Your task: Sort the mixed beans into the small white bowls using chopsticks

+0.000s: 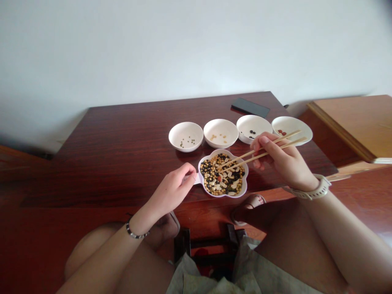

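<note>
While the flower-shaped dish (200,176) of mixed beans sits right at the near edge of the dark wood table (122,143), four small white bowls stand in a row just behind it: one w/ green beans (185,136), one w/ pale yellow beans (221,133), one w/ black beans (253,128), one w/ red beans (292,128). A dark phone (250,107) lies flat near the far edge, behind the bowls & well apart from the dish. A lighter wooden piece of furniture (352,122) stands to the right of the table. Left half of the tabletop is bare wood, so plenty of room on that side; right side is crowded w/ bowls. The dish nearly overhangs the front edge, above the person's knees & sandalled feet. Left hand (174,190) comes in from below, wrist w/ a thin bracelet, fingers curled, fingertips pinching the dish's left rim or a small handle there – can't tell which. Right hand (280,159), watch on the wrist, hovers right of the dish & in front of the red-bean bowl, fingers closed round a pair of wooden chopsticks (260,152). Their tips slant down-left into the beans, their back ends passing over the red-bean bowl
</note>
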{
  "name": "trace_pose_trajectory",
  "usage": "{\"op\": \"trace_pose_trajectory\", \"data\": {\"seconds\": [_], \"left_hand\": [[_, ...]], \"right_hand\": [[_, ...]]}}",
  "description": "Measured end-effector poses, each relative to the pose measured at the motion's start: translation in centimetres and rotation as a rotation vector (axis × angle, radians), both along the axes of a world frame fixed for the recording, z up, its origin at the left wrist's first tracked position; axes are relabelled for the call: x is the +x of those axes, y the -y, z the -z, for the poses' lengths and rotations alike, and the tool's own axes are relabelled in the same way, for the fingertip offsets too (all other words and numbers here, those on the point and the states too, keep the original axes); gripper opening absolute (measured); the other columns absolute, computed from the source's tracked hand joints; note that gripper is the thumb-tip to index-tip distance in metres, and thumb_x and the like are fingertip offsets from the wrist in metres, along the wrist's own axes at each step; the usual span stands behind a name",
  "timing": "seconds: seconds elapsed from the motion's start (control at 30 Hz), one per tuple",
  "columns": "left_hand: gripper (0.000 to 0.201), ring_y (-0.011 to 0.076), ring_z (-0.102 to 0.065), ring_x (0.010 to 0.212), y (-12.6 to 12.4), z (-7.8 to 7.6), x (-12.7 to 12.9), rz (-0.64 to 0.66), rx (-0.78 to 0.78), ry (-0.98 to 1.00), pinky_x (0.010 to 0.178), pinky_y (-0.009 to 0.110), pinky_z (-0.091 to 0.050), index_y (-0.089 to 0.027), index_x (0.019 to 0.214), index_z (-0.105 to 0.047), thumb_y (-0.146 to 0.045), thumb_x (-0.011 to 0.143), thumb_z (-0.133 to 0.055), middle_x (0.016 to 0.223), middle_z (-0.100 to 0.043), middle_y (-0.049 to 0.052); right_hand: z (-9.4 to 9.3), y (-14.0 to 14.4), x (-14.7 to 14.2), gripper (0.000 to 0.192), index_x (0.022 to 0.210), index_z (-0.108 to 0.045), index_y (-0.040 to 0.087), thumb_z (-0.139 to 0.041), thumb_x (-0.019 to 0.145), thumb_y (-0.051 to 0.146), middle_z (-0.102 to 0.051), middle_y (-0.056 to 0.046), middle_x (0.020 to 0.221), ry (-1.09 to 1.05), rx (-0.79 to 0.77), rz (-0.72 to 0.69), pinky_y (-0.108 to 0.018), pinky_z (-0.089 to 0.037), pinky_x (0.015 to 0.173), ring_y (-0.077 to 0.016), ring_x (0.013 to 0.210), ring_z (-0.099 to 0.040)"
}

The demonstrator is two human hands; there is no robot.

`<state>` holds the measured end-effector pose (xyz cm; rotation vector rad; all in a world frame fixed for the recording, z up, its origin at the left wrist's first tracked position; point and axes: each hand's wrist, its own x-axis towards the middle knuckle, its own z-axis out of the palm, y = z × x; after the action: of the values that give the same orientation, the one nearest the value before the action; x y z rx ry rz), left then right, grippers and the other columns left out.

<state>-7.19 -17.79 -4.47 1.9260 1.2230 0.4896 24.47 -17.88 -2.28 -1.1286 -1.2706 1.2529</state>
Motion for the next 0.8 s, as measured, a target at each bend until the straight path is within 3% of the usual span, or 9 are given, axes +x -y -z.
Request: {"op": "trace_pose_trajectory", "data": {"seconds": [0.63, 0.8], "left_hand": [[0.024, 0.0184, -0.062, 0.083, 0.04, -0.20, 0.03, 0.010, 0.009, -0.016, 0.078, 0.030, -0.042, -0.021, 0.100, -0.061, -0.037, 0.111, -0.046, 0.095, -0.072, 0.000], [0.023, 0.0173, -0.062, 0.082, 0.06, -0.18, 0.01, 0.011, 0.011, -0.016, 0.077, 0.030, -0.042, -0.021, 0.099, -0.060, -0.036, 0.111, -0.047, 0.093, -0.071, -0.001]], "right_hand": [[-0.14, -0.03, -0.25, 0.038, 0.084, -0.067, 0.022, -0.063, 0.104, 0.054, -0.064, -0.002, 0.061, 0.047, 0.025, 0.045, -0.024, -0.048, 0.049, -0.0132, 0.052, -0.058], [-0.04, -0.06, -0.19, 0.036, 0.082, -0.066, 0.021, -0.067, 0.103, 0.051, -0.062, -0.002, 0.066, -0.023, 0.009, 0.056, -0.023, -0.048, 0.048, -0.0120, 0.054, -0.058]]}}
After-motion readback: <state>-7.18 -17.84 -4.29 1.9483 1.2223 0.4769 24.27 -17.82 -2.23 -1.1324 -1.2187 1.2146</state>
